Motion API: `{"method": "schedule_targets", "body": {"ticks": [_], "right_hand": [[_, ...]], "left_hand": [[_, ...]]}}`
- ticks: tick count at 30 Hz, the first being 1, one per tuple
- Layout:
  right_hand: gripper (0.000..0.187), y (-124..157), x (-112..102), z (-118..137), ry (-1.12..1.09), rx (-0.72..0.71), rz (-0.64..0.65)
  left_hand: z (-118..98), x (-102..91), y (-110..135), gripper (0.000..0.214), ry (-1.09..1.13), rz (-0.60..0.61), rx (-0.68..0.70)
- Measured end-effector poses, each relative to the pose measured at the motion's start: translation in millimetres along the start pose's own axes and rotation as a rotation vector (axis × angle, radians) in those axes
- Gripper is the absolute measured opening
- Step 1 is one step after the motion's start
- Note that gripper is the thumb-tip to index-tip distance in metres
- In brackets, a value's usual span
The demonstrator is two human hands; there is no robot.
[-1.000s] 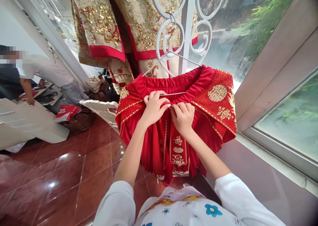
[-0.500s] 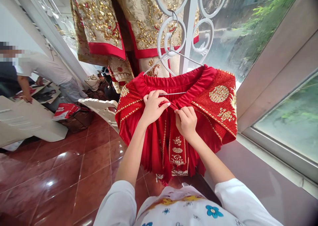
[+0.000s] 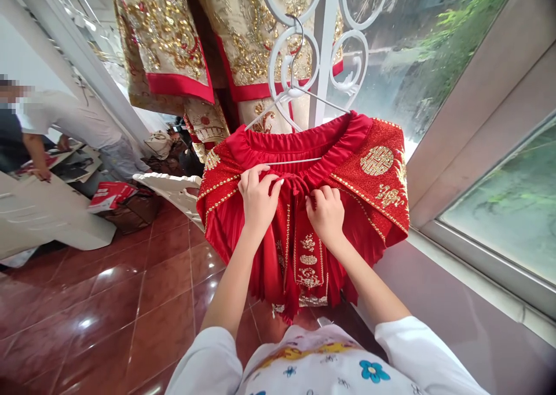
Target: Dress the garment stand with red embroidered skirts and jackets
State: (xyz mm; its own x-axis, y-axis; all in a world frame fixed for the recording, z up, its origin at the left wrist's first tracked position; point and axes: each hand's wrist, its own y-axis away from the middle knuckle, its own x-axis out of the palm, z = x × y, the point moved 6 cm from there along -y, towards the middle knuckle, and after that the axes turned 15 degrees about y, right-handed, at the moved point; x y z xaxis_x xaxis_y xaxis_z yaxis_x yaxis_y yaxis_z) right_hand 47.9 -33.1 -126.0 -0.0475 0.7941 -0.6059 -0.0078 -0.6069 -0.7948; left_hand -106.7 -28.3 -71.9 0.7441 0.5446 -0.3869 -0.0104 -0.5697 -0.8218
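A red pleated skirt [image 3: 269, 256] with gold embroidery hangs by its gathered waistband from a wire hanger [image 3: 324, 99]. At the middle front of the waistband there is a small bunched red tie [image 3: 297, 183]. My left hand [image 3: 259, 201] lies on the waistband left of the tie, fingertips bent over the fabric and thumb near the forefinger. To the right of the tie, my right hand [image 3: 326, 212] is closed with its fingers curled against the skirt front. The fingertips' exact hold is partly hidden.
White scrolled metalwork [image 3: 293, 59] holds the hanger. Behind hang cream and gold embroidered garments [image 3: 169, 41] with red borders. A window [image 3: 499, 209] stands at right. On the left are a white chair back [image 3: 169, 192], a red and white bag [image 3: 113, 195] and a bending person [image 3: 82, 117].
My hands have moved apart from the middle of the waistband, the left one shifting left and slightly down. The bunched tie between them now shows. The view has shifted slightly.
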Motion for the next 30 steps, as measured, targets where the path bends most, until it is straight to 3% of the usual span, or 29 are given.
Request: {"method": "schedule_targets", "body": {"ticks": [4, 7, 15, 18, 21, 24, 27, 30], "right_hand": [[0.035, -1, -2, 6, -0.039, -0.003, 0.002], [0.026, -3, 3, 7, 0.021, -0.031, 0.014], [0.026, -17, 2, -25, 0.005, -0.333, -0.016], [0.025, -18, -2, -29, -0.045, -0.325, 0.024], [0.022, -2, -7, -20, -0.110, -0.217, 0.018], [0.023, 28, -4, -4, -0.202, -0.049, 0.036], [0.030, 59, 22, 9, -0.185, 0.129, 0.268], [0.036, 77, 53, 12, -0.050, 0.204, 0.496]], "left_hand": [[2, -2.1, -1, 0.013, 0.066, 0.007, 0.005], [5, -3.2, -1, 0.013, 0.059, 0.011, 0.000], [16, -9.4, 2, 0.014, -0.226, 0.029, 0.052], [16, -10.2, 6, 0.015, -0.203, 0.019, 0.066], [13, -10.8, 28, 0.015, -0.071, -0.113, 0.012], [15, 12.3, 73, 0.013, 0.193, -0.120, -0.147], [32, 60.6, 123, 0.011, 0.533, 0.071, -0.464], [53, 79.9, 151, 0.018, 0.590, 0.020, -0.629]]}}
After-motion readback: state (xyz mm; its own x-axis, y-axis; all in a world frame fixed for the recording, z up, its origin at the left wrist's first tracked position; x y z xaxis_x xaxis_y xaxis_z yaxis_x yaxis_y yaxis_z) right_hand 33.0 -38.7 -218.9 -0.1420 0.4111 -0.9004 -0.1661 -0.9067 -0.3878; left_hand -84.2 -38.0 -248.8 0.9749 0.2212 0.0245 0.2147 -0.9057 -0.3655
